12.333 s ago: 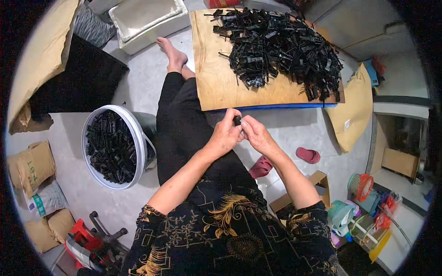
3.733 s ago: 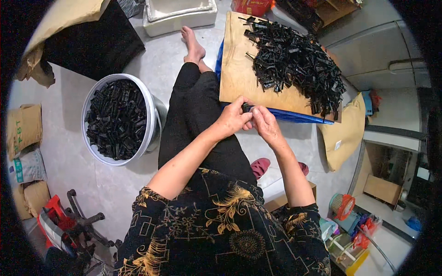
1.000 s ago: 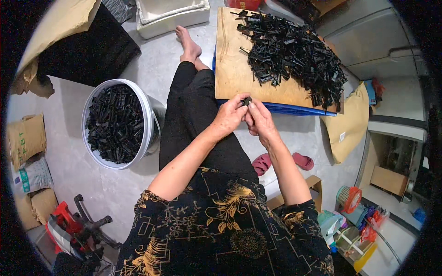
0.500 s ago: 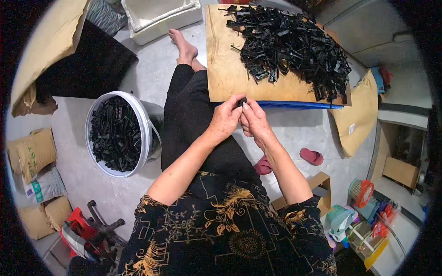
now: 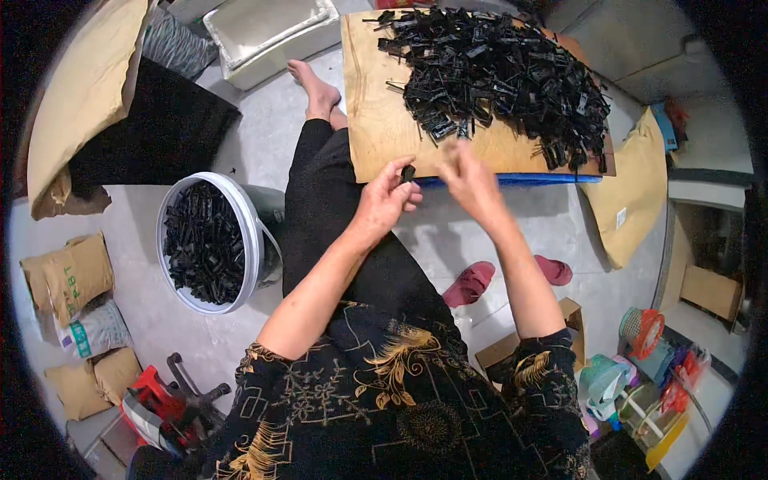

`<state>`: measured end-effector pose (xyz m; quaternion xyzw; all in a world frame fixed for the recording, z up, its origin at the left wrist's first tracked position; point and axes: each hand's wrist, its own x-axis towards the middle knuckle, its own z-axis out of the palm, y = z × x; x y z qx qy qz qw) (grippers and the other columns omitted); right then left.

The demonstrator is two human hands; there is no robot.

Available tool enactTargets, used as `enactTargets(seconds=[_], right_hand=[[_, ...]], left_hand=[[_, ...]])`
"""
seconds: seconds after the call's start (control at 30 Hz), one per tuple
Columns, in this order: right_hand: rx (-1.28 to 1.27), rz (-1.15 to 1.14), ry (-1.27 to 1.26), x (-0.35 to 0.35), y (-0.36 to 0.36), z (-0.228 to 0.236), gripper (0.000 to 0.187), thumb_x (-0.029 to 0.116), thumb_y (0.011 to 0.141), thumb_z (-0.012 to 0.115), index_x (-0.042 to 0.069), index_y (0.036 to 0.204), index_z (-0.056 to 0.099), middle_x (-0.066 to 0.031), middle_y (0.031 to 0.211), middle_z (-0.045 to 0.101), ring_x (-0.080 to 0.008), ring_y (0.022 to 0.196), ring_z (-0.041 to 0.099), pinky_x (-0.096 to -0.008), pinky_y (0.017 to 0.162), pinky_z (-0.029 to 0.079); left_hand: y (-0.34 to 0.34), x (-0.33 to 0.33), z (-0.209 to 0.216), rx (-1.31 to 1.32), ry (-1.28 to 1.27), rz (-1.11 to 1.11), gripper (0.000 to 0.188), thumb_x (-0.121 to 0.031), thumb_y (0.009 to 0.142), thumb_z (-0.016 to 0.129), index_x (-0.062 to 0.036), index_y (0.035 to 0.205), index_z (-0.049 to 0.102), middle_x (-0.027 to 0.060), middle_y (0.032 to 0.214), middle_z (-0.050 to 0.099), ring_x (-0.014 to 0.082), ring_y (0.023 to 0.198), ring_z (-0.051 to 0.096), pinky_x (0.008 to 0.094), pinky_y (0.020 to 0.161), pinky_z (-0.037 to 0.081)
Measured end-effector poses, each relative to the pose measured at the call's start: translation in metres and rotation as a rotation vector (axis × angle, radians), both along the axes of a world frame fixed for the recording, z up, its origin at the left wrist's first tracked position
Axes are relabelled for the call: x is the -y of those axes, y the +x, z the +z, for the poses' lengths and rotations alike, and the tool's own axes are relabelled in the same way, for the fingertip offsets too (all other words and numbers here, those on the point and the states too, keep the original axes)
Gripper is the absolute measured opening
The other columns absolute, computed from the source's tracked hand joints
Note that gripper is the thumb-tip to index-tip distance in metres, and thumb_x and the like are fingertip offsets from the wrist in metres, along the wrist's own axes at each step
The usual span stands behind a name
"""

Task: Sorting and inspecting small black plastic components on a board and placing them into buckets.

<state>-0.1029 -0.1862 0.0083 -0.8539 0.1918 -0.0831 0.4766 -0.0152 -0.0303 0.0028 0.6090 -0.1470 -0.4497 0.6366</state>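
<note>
Between the thumb and fingers of my left hand (image 5: 382, 198) is a small black plastic part (image 5: 408, 173), held just off the near edge of the wooden board (image 5: 370, 120). My right hand (image 5: 470, 180) is apart from it, over the board's near edge, and its fingers are smeared by motion. Whether anything is in them I cannot make out. Just beyond those fingertips a large heap of black plastic parts (image 5: 496, 76), many with thin sticks, covers much of the board.
A white bucket (image 5: 250, 244) full of black parts stands on the floor to the left. A white foam box (image 5: 280, 44) is at the back. Brown sacks (image 5: 80, 268) lie far left, dark red slippers (image 5: 470, 284) and an open cardboard box (image 5: 572, 328) on the right.
My hands were together at the black part. Now the right hand has come away to the right, towards the heap, while the left keeps the part. The view has shifted slightly.
</note>
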Motion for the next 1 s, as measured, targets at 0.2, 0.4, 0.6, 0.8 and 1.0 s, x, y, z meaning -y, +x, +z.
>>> enactTargets(seconds=[0.2, 0.4, 0.6, 0.8, 1.0], right_hand=[[-0.188, -0.220, -0.655, 0.042, 0.017, -0.005, 0.020, 0.018, 0.083, 0.055, 0.006, 0.097, 0.047, -0.0199, 0.087, 0.060, -0.0414, 0.077, 0.057, -0.0508, 0.062, 0.042], [0.094, -0.236, -0.486, 0.052, 0.016, -0.019, 0.015, 0.016, 0.084, 0.054, 0.003, 0.091, 0.049, -0.0148, 0.069, 0.056, -0.0313, 0.061, 0.056, -0.0413, 0.055, 0.043], [-0.022, -0.408, 0.554, 0.030, 0.013, 0.018, 0.011, 0.018, 0.085, 0.058, 0.011, 0.089, 0.051, 0.0035, 0.056, 0.043, -0.0038, 0.038, 0.033, -0.0190, 0.033, 0.023], [-0.191, -0.254, 0.785, -0.024, 0.000, 0.040, 0.015, 0.016, 0.085, 0.058, 0.011, 0.096, 0.049, 0.0034, 0.055, 0.044, -0.0039, 0.037, 0.033, -0.0176, 0.033, 0.023], [-0.268, -0.259, 0.811, -0.049, 0.003, 0.048, 0.021, 0.016, 0.085, 0.058, 0.009, 0.102, 0.048, 0.0027, 0.055, 0.044, -0.0043, 0.037, 0.033, -0.0187, 0.033, 0.023]], left_hand=[[0.006, -0.001, 0.008, -0.169, -0.039, -0.045, 0.042, -0.005, 0.090, 0.045, -0.0076, 0.131, 0.037, 0.0091, 0.089, 0.057, 0.0147, 0.078, 0.060, 0.0233, 0.067, 0.051], [0.005, -0.004, 0.007, -0.336, -0.060, 0.045, 0.023, -0.015, 0.091, 0.049, -0.0068, 0.112, 0.046, 0.0084, 0.086, 0.057, 0.0156, 0.074, 0.060, 0.0231, 0.066, 0.051], [0.007, -0.006, -0.004, -0.065, 0.074, -0.001, 0.014, -0.018, 0.092, 0.047, -0.0045, 0.095, 0.046, 0.0033, 0.069, 0.054, 0.0105, 0.059, 0.055, 0.0232, 0.055, 0.046], [-0.005, -0.008, -0.006, 0.650, -0.075, 0.194, 0.063, -0.009, 0.076, 0.059, -0.0078, 0.131, 0.029, 0.0103, 0.076, 0.053, 0.0172, 0.061, 0.052, 0.0312, 0.059, 0.046], [-0.007, -0.017, 0.001, 0.664, 0.074, -0.014, 0.061, -0.013, 0.071, 0.063, -0.0078, 0.126, 0.036, 0.0170, 0.080, 0.056, 0.0264, 0.065, 0.056, 0.0366, 0.063, 0.046]])
